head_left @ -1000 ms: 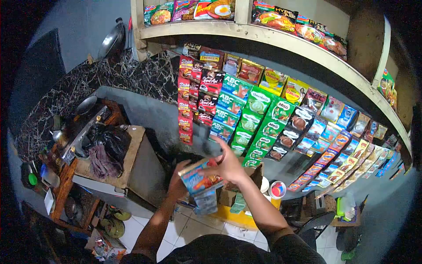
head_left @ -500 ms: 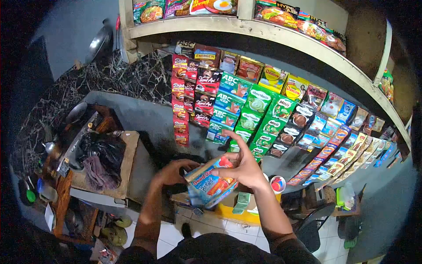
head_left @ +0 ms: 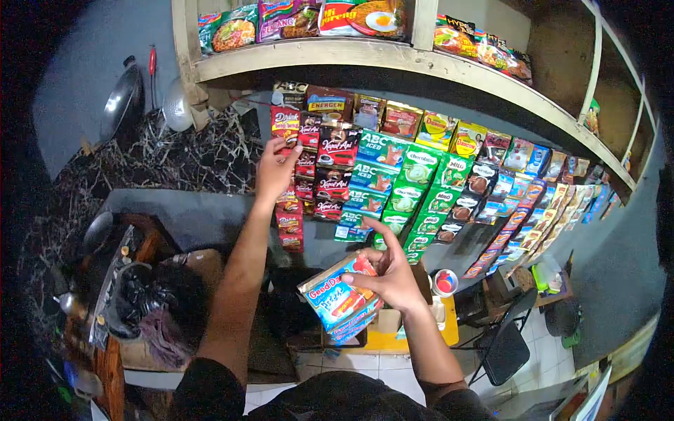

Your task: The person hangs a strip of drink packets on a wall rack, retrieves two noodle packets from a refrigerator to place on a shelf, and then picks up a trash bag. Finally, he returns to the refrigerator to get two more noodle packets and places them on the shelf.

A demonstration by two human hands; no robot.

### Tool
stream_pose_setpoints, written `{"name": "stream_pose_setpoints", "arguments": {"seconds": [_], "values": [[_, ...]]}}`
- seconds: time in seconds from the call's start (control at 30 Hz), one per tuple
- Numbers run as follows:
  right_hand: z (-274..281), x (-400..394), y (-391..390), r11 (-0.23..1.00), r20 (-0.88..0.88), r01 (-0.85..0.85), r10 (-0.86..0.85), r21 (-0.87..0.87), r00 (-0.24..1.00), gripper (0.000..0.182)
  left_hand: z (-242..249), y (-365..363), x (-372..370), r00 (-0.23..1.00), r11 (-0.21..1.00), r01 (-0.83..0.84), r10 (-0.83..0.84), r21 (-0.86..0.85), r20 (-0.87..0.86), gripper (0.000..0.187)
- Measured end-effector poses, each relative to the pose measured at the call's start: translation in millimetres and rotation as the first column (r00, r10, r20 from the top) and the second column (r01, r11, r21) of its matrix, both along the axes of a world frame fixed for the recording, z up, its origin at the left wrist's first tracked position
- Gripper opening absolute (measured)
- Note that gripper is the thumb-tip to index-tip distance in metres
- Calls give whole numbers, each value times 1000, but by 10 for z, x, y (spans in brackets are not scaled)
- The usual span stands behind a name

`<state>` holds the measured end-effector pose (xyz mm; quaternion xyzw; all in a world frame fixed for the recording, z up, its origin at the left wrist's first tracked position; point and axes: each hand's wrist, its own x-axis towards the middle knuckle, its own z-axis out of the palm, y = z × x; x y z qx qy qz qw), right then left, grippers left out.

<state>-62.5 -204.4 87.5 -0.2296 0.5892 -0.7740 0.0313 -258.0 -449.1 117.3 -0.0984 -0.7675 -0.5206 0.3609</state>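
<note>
In my right hand (head_left: 390, 277) is a blue folded bundle of Good Day Freeze coffee sachets (head_left: 340, 298), held at its right side with my thumb across the front. It is tilted, low in front of my body. My left hand (head_left: 275, 172) is raised to the leftmost hanging strip of red Drink sachets (head_left: 286, 123), its thumb and curled fingers around the strip near the top. Just right of that hand hang strips of Kapal Api coffee sachets (head_left: 337, 147) and green ABC Iced sachets (head_left: 372, 179).
More sachet strips, such as Milo (head_left: 442, 200), hang along the wall to the right. Above them a white shelf (head_left: 309, 62) carries noodle packs (head_left: 365, 17). A yellow table (head_left: 382, 344) stands below, with a black folding chair (head_left: 502, 354) at right. Pans (head_left: 123, 105) hang at upper left.
My left hand has left the Good Day bundle and moved up to the red sachet strip. My right hand still holds the bundle. The view has shifted.
</note>
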Motion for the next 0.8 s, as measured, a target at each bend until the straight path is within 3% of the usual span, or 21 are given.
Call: {"name": "stream_pose_setpoints", "arguments": {"seconds": [0.1, 0.17, 0.33, 0.37, 0.43, 0.67, 0.7, 0.77, 0.8], "values": [[-42, 42, -78, 998, 28, 62, -62, -8, 998, 90, 24, 24, -217, 998, 998, 42, -43, 39, 37, 54], [-79, 20, -67, 989, 13, 146, -146, 18, 989, 90, 47, 37, -269, 994, 1000, 17, -18, 13, 106, 49], [-22, 46, -39, 990, 35, 135, -136, 31, 990, 90, 35, -33, -454, 989, 995, 101, -100, -4, 105, 29], [-5, 38, -34, 990, 31, 137, -138, 33, 990, 90, 44, -69, -527, 991, 989, 129, -132, 76, 29, 31], [23, 25, -43, 986, 28, 166, -166, 3, 986, 89, 260, 16, -365, 908, 860, 409, -417, 305, -40, 29], [44, -40, -39, 991, 35, 131, -131, 4, 991, 88, 211, 351, -419, 884, 871, 460, -467, 171, 0, 19], [45, -44, -37, 992, 39, 129, -128, -7, 991, 88, 221, 364, -327, 872, 866, 444, -476, 229, 110, 19], [-7, -89, -1, 991, 17, 130, -131, 29, 991, 88, 115, 386, -413, 858, 820, 433, -502, 375, 110, 17], [-24, -108, 14, 988, -3, 139, -139, 62, 990, 88, 119, 415, -422, 885, 835, 444, -464, 326, -16, 16]]}}
